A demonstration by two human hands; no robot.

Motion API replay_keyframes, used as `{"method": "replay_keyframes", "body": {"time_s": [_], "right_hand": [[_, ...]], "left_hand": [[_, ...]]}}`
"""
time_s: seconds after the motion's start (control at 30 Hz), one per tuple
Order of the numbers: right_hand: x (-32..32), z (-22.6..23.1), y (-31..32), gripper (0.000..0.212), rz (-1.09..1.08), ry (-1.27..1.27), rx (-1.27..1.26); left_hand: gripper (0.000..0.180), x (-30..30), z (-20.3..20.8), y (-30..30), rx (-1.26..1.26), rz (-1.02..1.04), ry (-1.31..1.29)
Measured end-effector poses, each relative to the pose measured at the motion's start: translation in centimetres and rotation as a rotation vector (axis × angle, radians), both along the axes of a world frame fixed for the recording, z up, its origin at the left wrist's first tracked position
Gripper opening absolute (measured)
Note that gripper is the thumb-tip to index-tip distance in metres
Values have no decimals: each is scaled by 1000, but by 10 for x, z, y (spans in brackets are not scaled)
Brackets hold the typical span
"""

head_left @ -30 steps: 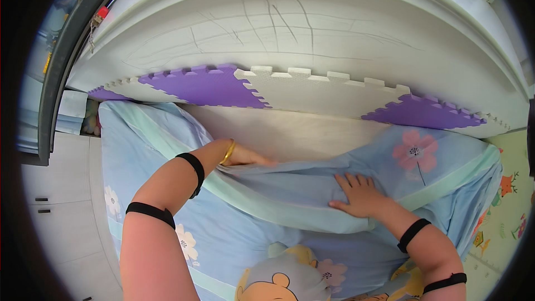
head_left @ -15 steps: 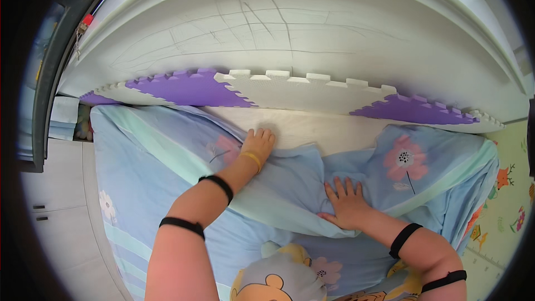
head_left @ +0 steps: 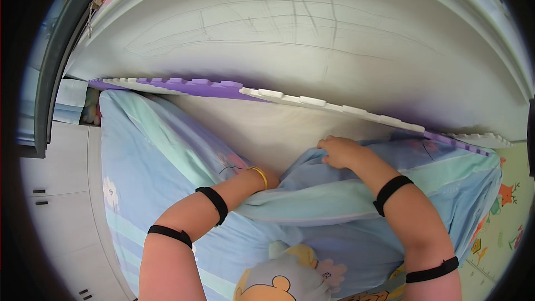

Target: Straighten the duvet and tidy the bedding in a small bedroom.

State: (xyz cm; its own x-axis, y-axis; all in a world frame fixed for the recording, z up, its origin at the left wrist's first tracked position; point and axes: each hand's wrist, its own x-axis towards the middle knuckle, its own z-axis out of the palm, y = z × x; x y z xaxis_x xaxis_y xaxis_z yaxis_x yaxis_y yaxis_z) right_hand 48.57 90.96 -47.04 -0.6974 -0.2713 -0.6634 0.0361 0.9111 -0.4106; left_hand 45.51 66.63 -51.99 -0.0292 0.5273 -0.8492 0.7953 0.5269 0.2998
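A blue bed sheet (head_left: 312,200) with mint stripes and pink flowers covers the bed, its far part bunched in folds. Behind it a cream mattress (head_left: 234,125) lies bare near the wall. My left hand (head_left: 270,180), a yellow bangle at the wrist, is pushed down at the bunched sheet beside the mattress; its fingers are hidden. My right hand (head_left: 341,151) is at the sheet's far edge, fingers curled down around the raised cloth.
Purple and white foam mats (head_left: 217,88) stand between the bed and the scribbled white wall (head_left: 251,28). Near me lies a cartoon-printed pillow (head_left: 278,278). White cabinets (head_left: 61,184) line the left, and a patterned green mat (head_left: 496,234) lies at the right.
My right hand has moved farther off and curled on the sheet. My left hand has come nearer, its fingers now hidden. More mattress is bare, and the foam mats lean differently.
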Motion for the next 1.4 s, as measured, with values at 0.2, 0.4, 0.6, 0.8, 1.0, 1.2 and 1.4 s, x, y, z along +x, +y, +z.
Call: {"method": "replay_keyframes", "body": {"time_s": [0.2, 0.4, 0.6, 0.8, 1.0, 1.2, 1.4], "right_hand": [[-32, -65, -27, 42, 94, 428, 30], [-44, -58, -40, 31, -365, 546, 20], [-75, -50, -7, 13, -304, 419, -197], [-72, -10, 12, 7, -462, 419, -332], [-52, -4, 19, 9, -133, 666, -65], [-52, -57, -9, 14, -60, 538, 224], [-36, -84, -27, 26, -250, 640, 272]], "left_hand": [[38, 8, 22, 18, -115, 165, 56], [37, 13, 30, 15, -125, 256, 264], [42, 29, 3, 5, 384, 182, 287], [40, 14, 18, 14, 128, 159, -51], [40, 12, 13, 17, -29, 75, -30], [41, 18, 2, 15, 49, 52, 15], [42, 18, 5, 13, 21, 70, 4]]}}
